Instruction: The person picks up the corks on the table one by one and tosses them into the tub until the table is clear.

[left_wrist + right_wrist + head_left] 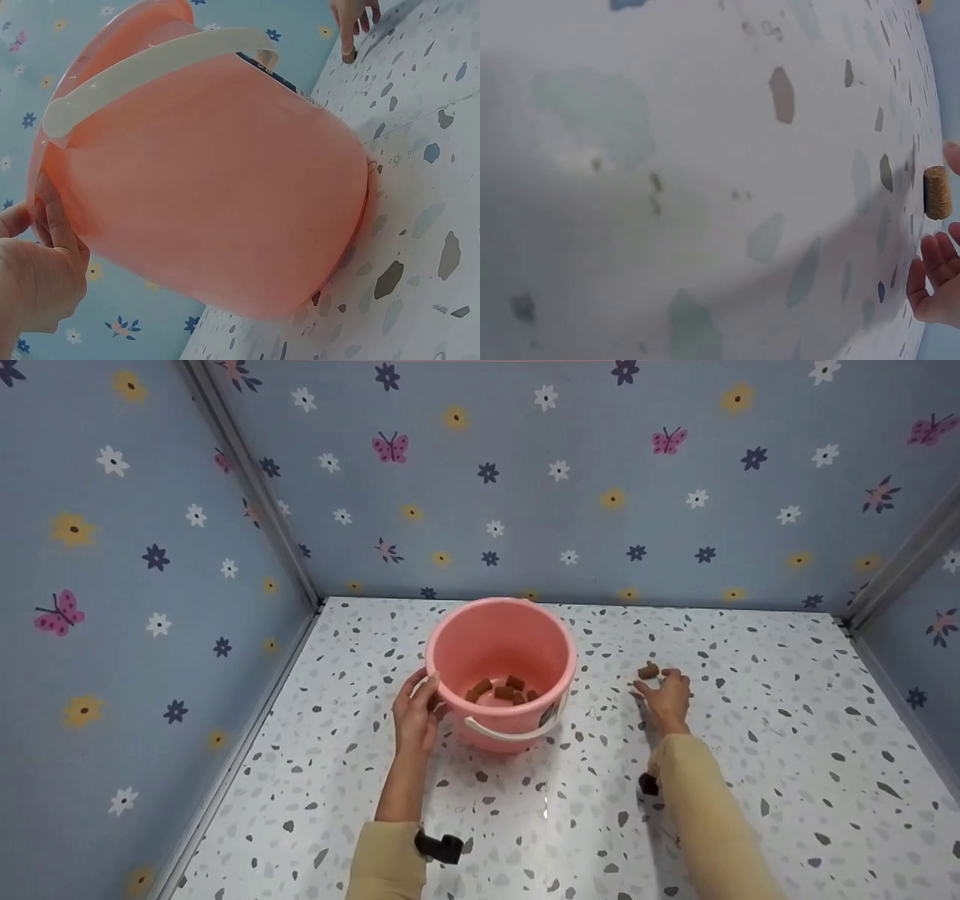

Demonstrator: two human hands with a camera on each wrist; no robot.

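Observation:
A pink bucket with a white handle stands on the speckled table, several brown corks lying on its bottom. At its near left rim, my left hand grips the edge between thumb and fingers, seen also as the hand in the left wrist view. To the right of the bucket, my right hand reaches low over the table with its fingers apart. Just beyond its fingertips lies a single cork. In the right wrist view this cork appears beside the parted fingers, with a gap between.
The white table has grey speckles. Blue flowered panels rise behind it and on both sides, joined by a metal edge strip at the left corner. Dark straps sit on the wrists over beige sleeves.

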